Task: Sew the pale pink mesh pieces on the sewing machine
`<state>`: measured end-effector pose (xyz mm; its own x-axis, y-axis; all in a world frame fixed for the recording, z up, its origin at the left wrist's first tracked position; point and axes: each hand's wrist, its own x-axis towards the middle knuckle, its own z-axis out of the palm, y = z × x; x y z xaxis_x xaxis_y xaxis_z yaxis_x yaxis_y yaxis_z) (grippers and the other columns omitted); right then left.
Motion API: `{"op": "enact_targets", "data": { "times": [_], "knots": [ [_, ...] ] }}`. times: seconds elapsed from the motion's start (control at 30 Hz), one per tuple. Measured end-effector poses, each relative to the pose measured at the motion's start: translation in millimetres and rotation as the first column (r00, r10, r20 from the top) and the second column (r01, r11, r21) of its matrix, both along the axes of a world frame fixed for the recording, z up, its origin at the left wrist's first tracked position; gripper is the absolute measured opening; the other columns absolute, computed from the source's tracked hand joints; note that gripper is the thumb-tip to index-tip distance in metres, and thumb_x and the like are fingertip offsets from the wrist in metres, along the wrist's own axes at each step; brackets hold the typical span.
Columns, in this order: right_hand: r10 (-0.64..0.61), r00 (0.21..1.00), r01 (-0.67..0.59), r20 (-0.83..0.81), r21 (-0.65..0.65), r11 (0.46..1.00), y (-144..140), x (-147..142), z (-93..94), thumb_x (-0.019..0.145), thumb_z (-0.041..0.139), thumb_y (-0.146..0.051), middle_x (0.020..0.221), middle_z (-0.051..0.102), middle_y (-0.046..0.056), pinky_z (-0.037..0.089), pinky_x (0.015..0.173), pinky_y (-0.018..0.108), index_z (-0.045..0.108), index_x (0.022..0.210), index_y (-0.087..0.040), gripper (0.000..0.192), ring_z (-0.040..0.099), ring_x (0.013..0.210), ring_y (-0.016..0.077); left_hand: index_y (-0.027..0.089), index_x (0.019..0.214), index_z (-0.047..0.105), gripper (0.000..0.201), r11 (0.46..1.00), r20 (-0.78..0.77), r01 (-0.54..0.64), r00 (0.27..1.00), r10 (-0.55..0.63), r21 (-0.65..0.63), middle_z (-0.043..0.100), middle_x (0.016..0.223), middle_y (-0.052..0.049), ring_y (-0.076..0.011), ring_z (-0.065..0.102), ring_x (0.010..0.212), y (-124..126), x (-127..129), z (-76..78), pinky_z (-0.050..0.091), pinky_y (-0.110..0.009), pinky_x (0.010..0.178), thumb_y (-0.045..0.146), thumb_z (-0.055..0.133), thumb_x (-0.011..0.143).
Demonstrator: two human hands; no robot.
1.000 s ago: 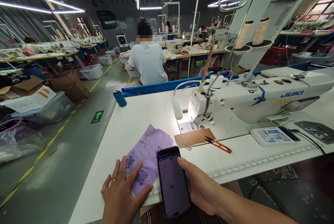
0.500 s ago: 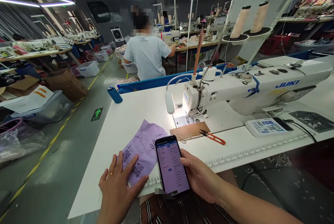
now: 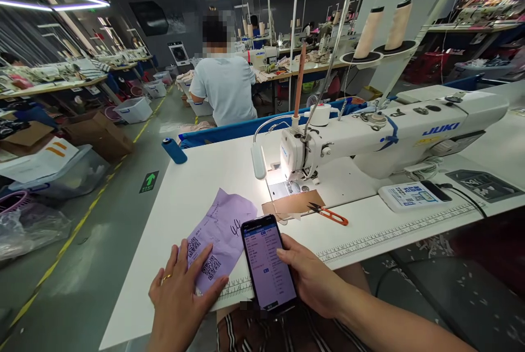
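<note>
My left hand (image 3: 180,286) lies with fingers spread on a creased purple paper slip (image 3: 223,226) printed with QR codes and marked by hand. A smartphone (image 3: 269,267) with a lit screen of text is gripped by my right hand (image 3: 307,270), thumb along its right edge. The phone's upper left edge is close beside the slip. Beyond the phone, a brown piece of material (image 3: 293,204) lies by the needle area of a white sewing machine (image 3: 369,139). Orange-handled thread snips (image 3: 330,214) rest at its right end.
A blue thread cone (image 3: 175,151) lies at the table's far left corner. To the right sit a white device (image 3: 414,196) with a cable and a printed ruler strip (image 3: 394,233) along the front edge. A person in a light shirt (image 3: 223,89) sits ahead, facing away.
The whole view has shifted slightly, so the table and machine appear a little further left. Both hands keep their places on the slip and the phone. The person ahead has drawn an outstretched arm in.
</note>
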<state>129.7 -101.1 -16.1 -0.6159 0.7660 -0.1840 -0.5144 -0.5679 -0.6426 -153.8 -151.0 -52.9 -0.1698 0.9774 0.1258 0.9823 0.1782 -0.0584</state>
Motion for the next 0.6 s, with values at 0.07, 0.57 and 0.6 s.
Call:
{"op": "enact_targets", "data": {
  "times": [0.07, 0.57, 0.6],
  "knots": [
    [-0.003, 1.000, 0.003, -0.012, -0.007, 1.000, -0.1, 0.3, 1.1, 0.092, 0.071, -0.038, 0.126, 0.073, 0.008, 0.043, 0.109, 0.045, 0.065, 0.131, -0.021, 0.044, 0.064, 0.122, 0.0274, 0.037, 0.143, 0.061, 0.061, 1.000, -0.004, -0.007, 1.000, 0.007, 0.008, 0.042, 0.165, -0.009, -0.0343, 0.028, 0.156, 0.0, 1.4, 1.3, 0.030, -0.056, 0.119, 0.063, 0.057, 0.088],
    [0.029, 0.990, -0.039, -0.137, -0.072, 0.997, 3.9, 3.1, -4.0, 0.087, 0.069, -0.027, 0.123, 0.073, 0.009, 0.048, 0.105, 0.039, 0.067, 0.128, -0.017, 0.042, 0.065, 0.116, 0.0244, 0.036, 0.145, 0.060, 0.067, 1.000, 0.010, -0.019, 1.000, 0.020, -0.021, 0.034, 0.169, -0.010, -0.0331, 0.025, 0.158, 0.8, -1.2, -2.4, 0.026, -0.057, 0.121, 0.068, 0.056, 0.087],
    [0.046, 0.983, -0.063, -0.178, -0.090, 0.994, 4.3, 5.5, -2.0, 0.087, 0.068, -0.028, 0.123, 0.073, 0.009, 0.048, 0.104, 0.038, 0.067, 0.128, -0.016, 0.043, 0.065, 0.116, 0.0235, 0.036, 0.146, 0.059, 0.067, 1.000, 0.011, -0.008, 1.000, 0.008, -0.015, 0.033, 0.169, -0.010, -0.0334, 0.024, 0.158, 0.6, -2.7, -3.8, 0.026, -0.057, 0.120, 0.069, 0.055, 0.088]
  ]
}}
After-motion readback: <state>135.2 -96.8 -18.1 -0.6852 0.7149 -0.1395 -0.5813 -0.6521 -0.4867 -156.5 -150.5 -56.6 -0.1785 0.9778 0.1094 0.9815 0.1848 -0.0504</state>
